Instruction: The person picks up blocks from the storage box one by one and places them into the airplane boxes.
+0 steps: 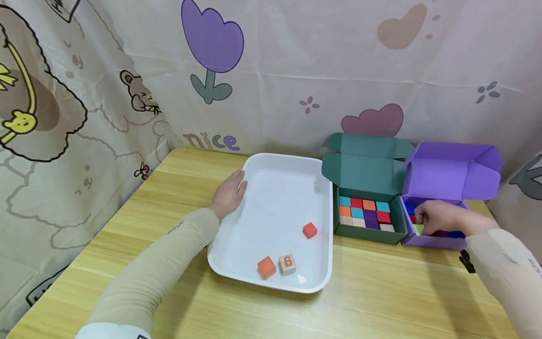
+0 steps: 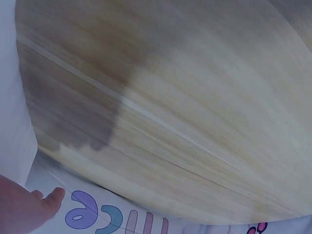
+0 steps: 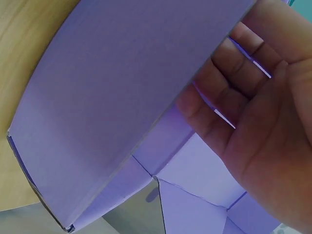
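Observation:
At the left rim of a white tray (image 1: 279,188), my left hand (image 1: 227,195) rests with fingers extended; its fingertips show in the left wrist view. Inside the tray lie a red block (image 1: 310,230), an orange block (image 1: 267,267) and a plain wooden block (image 1: 287,264) marked with an orange 6 or 9. My right hand (image 1: 442,217) reaches down into the purple box (image 1: 436,241), fingers bent. A light green block (image 1: 418,229) is beside its fingers. The right wrist view shows the palm, but the box wall hides the fingertips, so any grip is unclear.
Left of the purple box stands a green box (image 1: 364,233), lid up, with rows of coloured blocks (image 1: 369,205). The purple lid (image 1: 449,176) also stands raised. A printed cloth (image 1: 288,84) hangs behind the wooden table (image 1: 372,292).

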Tool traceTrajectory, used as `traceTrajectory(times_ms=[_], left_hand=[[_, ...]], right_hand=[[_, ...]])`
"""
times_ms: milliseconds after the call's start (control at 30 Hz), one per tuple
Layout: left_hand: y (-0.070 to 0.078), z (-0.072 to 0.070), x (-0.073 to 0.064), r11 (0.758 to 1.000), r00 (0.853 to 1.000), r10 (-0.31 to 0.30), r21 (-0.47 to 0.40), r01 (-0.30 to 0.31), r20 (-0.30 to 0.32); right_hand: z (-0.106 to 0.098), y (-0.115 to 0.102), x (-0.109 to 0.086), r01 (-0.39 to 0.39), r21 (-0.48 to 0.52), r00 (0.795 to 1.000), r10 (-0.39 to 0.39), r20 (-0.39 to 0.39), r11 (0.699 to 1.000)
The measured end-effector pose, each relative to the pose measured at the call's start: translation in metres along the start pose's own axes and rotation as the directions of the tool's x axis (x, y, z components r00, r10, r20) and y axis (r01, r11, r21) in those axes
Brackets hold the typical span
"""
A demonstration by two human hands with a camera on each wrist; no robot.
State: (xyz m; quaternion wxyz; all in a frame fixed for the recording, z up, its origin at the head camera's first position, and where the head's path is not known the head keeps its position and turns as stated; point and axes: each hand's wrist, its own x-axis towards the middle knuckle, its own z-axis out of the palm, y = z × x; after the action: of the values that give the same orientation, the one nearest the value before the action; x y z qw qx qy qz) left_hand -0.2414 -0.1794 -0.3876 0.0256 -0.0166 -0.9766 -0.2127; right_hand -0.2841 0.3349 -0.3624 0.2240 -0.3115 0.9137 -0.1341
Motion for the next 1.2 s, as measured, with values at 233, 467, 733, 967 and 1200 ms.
traceTrajectory(times_ms=[233,467,733,967,1200], left_hand=[[-0.0006,0.0008,-0.0001,1.0,1.0,-0.005,-0.007,0.005,-0.005],[-0.0026,0.0027,0.0002,1.0,1.0,0.0,-0.012,0.0,-0.006],[-0.0018,0.0015,-0.0003,1.0,1.0,0.002,-0.005,-0.002,-0.012],[0.0003,-0.0002,-0.0017,1.0,1.0,-0.002,-0.018,0.002,-0.007],[0.0,0.0001,-0.0015,1.0,1.0,0.005,-0.014,-0.005,-0.011]], right_hand=[[-0.0003,-0.0008,-0.0024,0.013,-0.026,1.0,-0.013,-0.024,1.0],[0.0015,-0.0001,-0.0056,-0.02,-0.01,1.0,0.02,-0.014,1.0],[0.005,0.0003,-0.01,-0.002,0.013,1.0,0.003,-0.031,1.0],[0.0076,-0.0005,-0.0076,-0.048,-0.047,0.995,0.044,-0.084,0.998],[0.0089,-0.0027,-0.0079,-0.066,-0.064,0.993,0.059,-0.098,0.996]])
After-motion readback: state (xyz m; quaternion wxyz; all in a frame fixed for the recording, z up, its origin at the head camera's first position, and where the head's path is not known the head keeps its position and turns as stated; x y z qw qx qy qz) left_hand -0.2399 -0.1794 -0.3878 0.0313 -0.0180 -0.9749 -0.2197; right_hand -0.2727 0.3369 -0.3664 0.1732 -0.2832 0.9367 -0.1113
